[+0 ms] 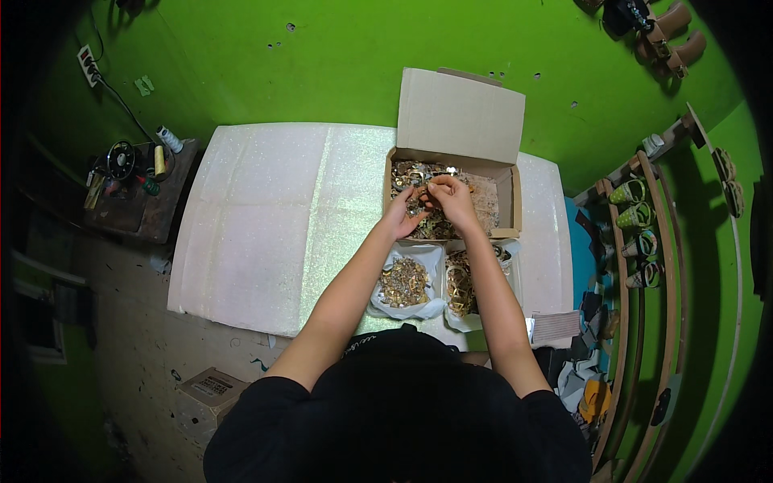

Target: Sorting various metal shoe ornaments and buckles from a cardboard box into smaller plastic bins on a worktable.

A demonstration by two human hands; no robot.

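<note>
Both hands are together over an uncovered cardboard box [506,201] full of small metal pieces [415,171] that look like buckles, gold and silver. My right hand [456,203] is closed in a pinch, its fingertips almost meeting those of the left. Curled inward beside it is my left hand [400,216], with its thumb below the fingers. Whatever small thing lies between the fingertips is too small to name. Below the box, a white plastic-lined tray [436,308] holds more gold and silver pieces [404,282]. A second lined tray [463,324] with similar pieces is partly hidden under my right forearm.
The box's lid [460,109] stands up against the green wall. A pale glittery sheet covers the table [250,225]. At left, a sewing machine table [137,205] carries thread spools [170,138]. A wooden rack [626,354] with shoes [636,216] stands right; a carton [213,390] sits on the floor.
</note>
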